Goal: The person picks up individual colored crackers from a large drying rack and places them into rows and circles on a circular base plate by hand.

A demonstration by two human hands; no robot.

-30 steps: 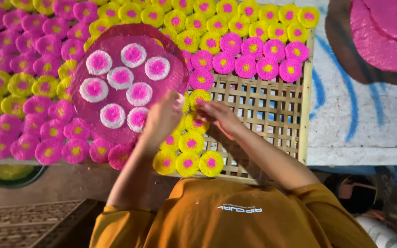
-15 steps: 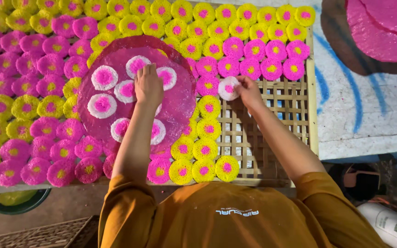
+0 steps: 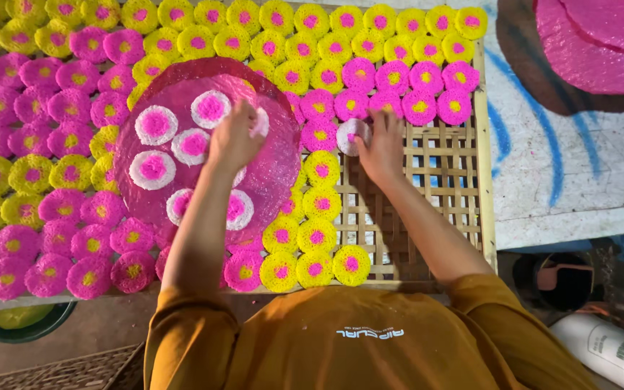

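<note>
Two hands' fingers each pinching a white disc [image 3: 349, 134] amid crowding yellow-pink discs [image 3: 317, 209].

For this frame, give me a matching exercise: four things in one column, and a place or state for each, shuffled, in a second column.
Things:
1. left hand
2. right hand
3. pink round tray
4. stack of pink discs

Places:
A. top right, off the rack
B. on a white-and-pink disc at the bare slats
C. over the tray, on a white disc
D. lying on the laid-out discs, carrying white ones

Pairs: 1-C, 2-B, 3-D, 4-A
</note>
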